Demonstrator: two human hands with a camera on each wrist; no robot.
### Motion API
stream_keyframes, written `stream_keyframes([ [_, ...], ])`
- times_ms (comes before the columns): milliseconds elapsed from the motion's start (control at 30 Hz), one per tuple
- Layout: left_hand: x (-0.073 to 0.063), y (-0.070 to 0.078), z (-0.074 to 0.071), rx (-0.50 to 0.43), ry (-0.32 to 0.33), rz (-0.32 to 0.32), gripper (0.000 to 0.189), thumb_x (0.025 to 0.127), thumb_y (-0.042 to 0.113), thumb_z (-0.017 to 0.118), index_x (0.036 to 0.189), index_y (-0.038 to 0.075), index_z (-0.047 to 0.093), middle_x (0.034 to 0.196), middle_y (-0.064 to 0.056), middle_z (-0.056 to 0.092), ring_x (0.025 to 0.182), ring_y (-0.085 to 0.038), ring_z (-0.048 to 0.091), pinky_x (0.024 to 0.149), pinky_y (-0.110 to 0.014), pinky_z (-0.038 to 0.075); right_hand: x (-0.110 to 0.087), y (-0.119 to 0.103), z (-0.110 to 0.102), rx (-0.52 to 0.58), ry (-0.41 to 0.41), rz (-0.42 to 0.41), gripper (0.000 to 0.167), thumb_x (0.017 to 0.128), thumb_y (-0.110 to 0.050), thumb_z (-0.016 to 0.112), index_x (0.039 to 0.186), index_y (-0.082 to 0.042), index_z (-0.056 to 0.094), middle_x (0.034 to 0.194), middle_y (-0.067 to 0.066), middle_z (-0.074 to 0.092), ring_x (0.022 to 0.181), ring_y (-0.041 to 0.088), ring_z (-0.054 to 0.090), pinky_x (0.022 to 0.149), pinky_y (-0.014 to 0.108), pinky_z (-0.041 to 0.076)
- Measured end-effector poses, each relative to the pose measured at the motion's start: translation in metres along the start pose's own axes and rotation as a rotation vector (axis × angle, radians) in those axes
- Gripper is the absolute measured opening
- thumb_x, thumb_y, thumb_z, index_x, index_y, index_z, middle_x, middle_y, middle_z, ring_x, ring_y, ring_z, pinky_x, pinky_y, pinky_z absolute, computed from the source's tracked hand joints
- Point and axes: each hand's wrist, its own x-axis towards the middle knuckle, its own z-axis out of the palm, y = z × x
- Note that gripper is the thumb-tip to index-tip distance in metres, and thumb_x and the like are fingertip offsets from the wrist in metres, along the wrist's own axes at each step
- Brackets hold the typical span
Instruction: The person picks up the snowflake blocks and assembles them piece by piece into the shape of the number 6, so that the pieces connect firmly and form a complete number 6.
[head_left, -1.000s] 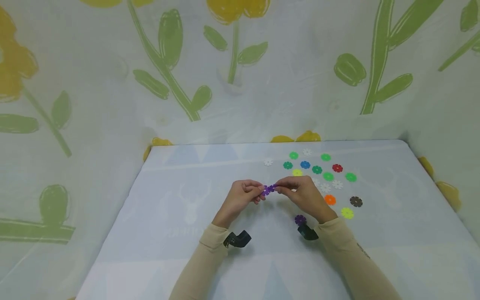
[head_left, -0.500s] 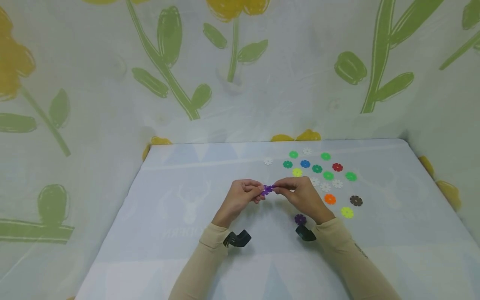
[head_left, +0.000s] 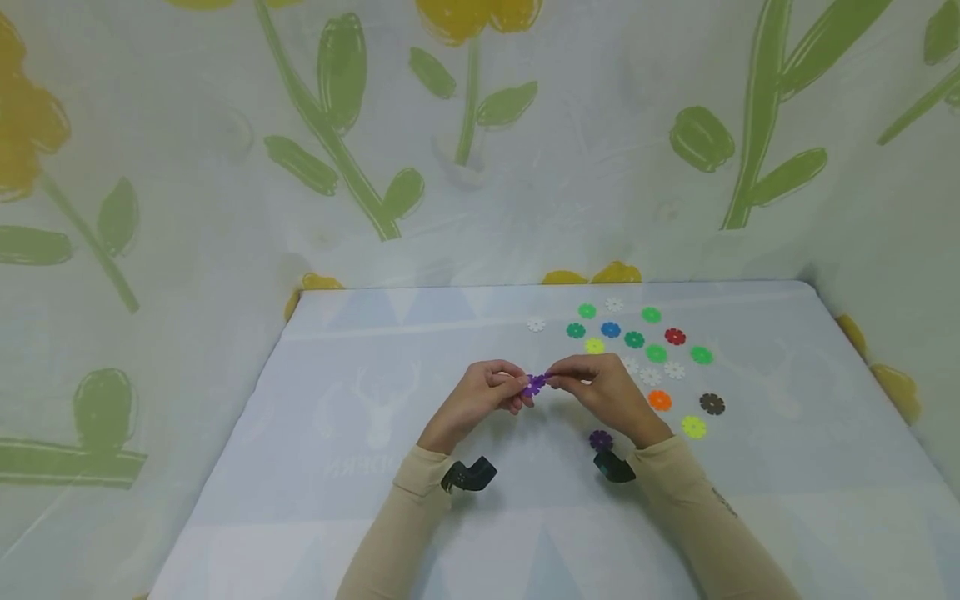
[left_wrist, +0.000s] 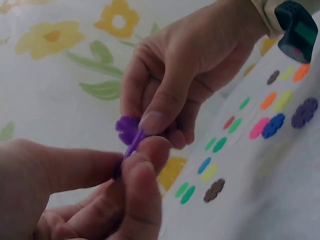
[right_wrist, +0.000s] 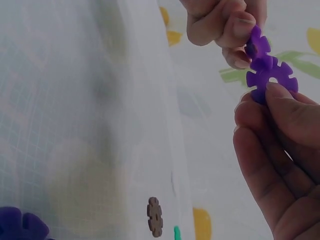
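Above the table, my left hand [head_left: 483, 393] pinches a purple flower-shaped notched disc [right_wrist: 257, 42] between thumb and fingers. My right hand [head_left: 606, 390] pinches a second purple notched disc [right_wrist: 280, 75] from the other side. The edges of both discs meet at an angle, overlapping at their slots in the right wrist view. Fingertips cover parts of each disc. On the table by the right wrist lies a darker purple disc [head_left: 601, 440].
Several loose discs lie beyond and right of the right hand, among them an orange one [head_left: 660, 401], a brown one [head_left: 712, 404], a yellow one [head_left: 693, 427] and a red one [head_left: 675, 337]. A flower-patterned wall [head_left: 570, 192] rises behind the table [head_left: 322, 417].
The two purple discs have come closer together and overlap more in the head view. Both hands otherwise stay nearly in place, each with its pinch kept.
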Motion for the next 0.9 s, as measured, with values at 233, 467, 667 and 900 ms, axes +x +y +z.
stream_keyframes([
  [233, 0.0, 0.003, -0.005, 0.103, -0.058, 0.027, 0.029, 0.107, 0.022, 0.058, 0.117, -0.003, 0.068, 0.101, -0.016, 0.076, 0.08, -0.01, 0.067, 0.077, -0.027, 0.06, 0.002, 0.002, 0.001, 0.034, -0.092, 0.002, 0.018, 0.093, -0.004, 0.075, 0.108, -0.011, 0.08, 0.105, 0.002, 0.081, 0.097, 0.017, 0.076, 0.093, 0.04, 0.061],
  [467, -0.002, 0.003, -0.002, 0.093, -0.081, 0.012, 0.034, 0.107, 0.026, 0.058, 0.125, -0.002, 0.064, 0.111, -0.022, 0.077, 0.083, -0.012, 0.071, 0.077, -0.031, 0.061, 0.001, 0.006, 0.002, 0.032, -0.139, -0.036, 0.021, 0.093, -0.002, 0.074, 0.109, -0.013, 0.079, 0.106, 0.0, 0.08, 0.098, 0.014, 0.075, 0.094, 0.037, 0.061],
  [667, 0.0, 0.001, 0.0, 0.068, -0.1, 0.016, 0.032, 0.104, 0.028, 0.063, 0.122, 0.002, 0.065, 0.111, -0.02, 0.078, 0.086, -0.014, 0.072, 0.077, -0.03, 0.061, 0.003, 0.009, 0.002, 0.044, -0.142, -0.069, 0.02, 0.093, -0.004, 0.074, 0.112, -0.011, 0.079, 0.106, 0.002, 0.08, 0.096, 0.014, 0.075, 0.09, 0.029, 0.061],
  [900, 0.002, -0.002, -0.003, 0.102, -0.075, -0.004, 0.035, 0.104, 0.034, 0.063, 0.121, 0.005, 0.071, 0.108, -0.012, 0.079, 0.086, -0.016, 0.07, 0.081, -0.029, 0.061, 0.003, 0.017, -0.018, -0.114, 0.012, 0.109, 0.02, 0.097, -0.013, 0.073, 0.116, -0.006, 0.076, 0.11, 0.006, 0.079, 0.097, 0.02, 0.072, 0.089, 0.032, 0.059],
])
